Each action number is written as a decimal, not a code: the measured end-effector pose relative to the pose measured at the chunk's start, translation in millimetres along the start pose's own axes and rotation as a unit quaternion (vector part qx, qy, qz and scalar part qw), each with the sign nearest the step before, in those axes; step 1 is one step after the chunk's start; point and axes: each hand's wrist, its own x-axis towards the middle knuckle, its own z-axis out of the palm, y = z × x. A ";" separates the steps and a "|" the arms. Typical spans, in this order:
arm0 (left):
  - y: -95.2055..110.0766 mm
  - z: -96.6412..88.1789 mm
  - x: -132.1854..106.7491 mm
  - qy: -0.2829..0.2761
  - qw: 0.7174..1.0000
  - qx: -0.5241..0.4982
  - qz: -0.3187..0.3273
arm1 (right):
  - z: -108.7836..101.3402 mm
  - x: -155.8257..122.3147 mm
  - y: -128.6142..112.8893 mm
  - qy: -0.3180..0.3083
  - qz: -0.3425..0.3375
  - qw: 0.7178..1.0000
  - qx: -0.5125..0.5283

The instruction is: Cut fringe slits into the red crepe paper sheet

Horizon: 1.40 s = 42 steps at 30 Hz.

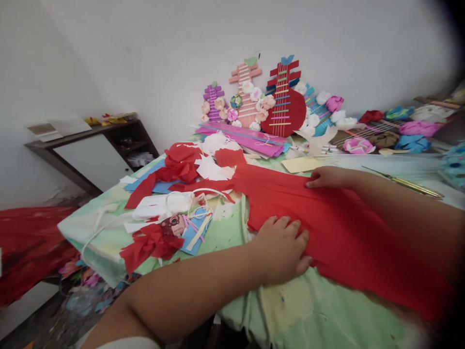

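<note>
A large sheet of red crepe paper (337,232) lies spread across the pale green table cover (301,310). My left hand (283,249) rests on the sheet's near edge, fingers curled together and pressing down on the paper. My right hand (327,177) lies on the far edge of the same sheet, fingers bent and pressing the paper against the table. Neither hand lifts the sheet off the table.
Red paper flowers and scraps (178,165), white cut-outs (160,206) and blue paper lie at the left. Paper guitar models (283,104) and paper roses (358,145) line the wall. Scissors (410,184) lie at the right. A dark shelf (90,140) stands at the left.
</note>
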 end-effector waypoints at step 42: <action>-37.3 -26.2 -29.6 -0.108 0.989 0.016 -0.095 | 44.0 -83.8 -69.7 -0.002 0.036 0.999 -0.021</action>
